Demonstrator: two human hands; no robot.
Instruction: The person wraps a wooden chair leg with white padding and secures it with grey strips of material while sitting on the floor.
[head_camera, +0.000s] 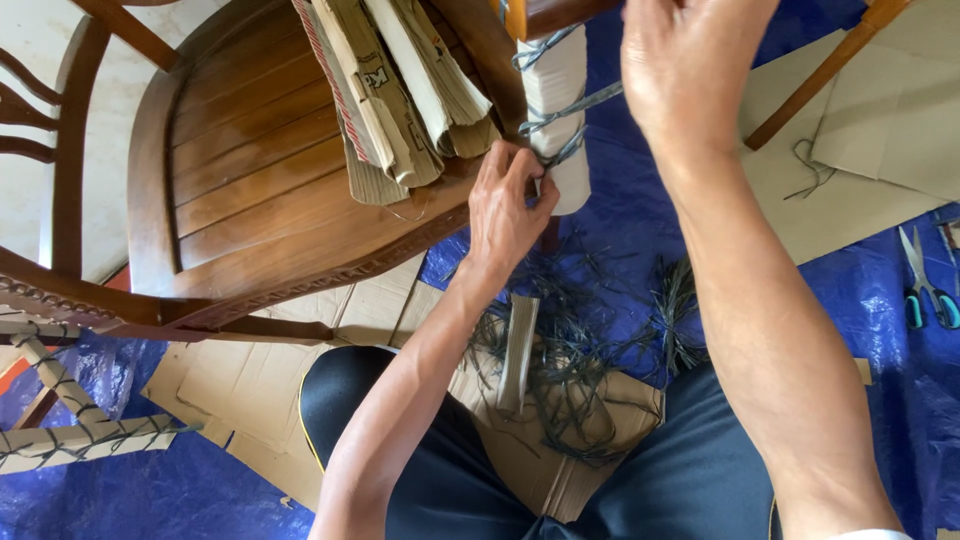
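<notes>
Nearest, on the cardboard sheet (560, 470) over the blue tarp (120, 490), between the knees: loose dark raffia strands (570, 360). Farther up, left hand (508, 205) pinching a grey strand against the white-wrapped chair leg (556, 110), just off the front edge of the wooden chair seat (250, 170); right hand (690, 60) raised beside the leg, fingers cut off by the frame, grip impossible to tell. Beyond, folded cardboard (400, 80) stacked on the seat's far edge, scissors (925, 280) at the tarp's right edge.

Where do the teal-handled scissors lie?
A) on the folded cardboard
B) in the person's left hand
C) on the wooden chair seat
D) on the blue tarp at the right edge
D: the teal-handled scissors lie on the blue tarp at the right edge, away from both hands.
</notes>
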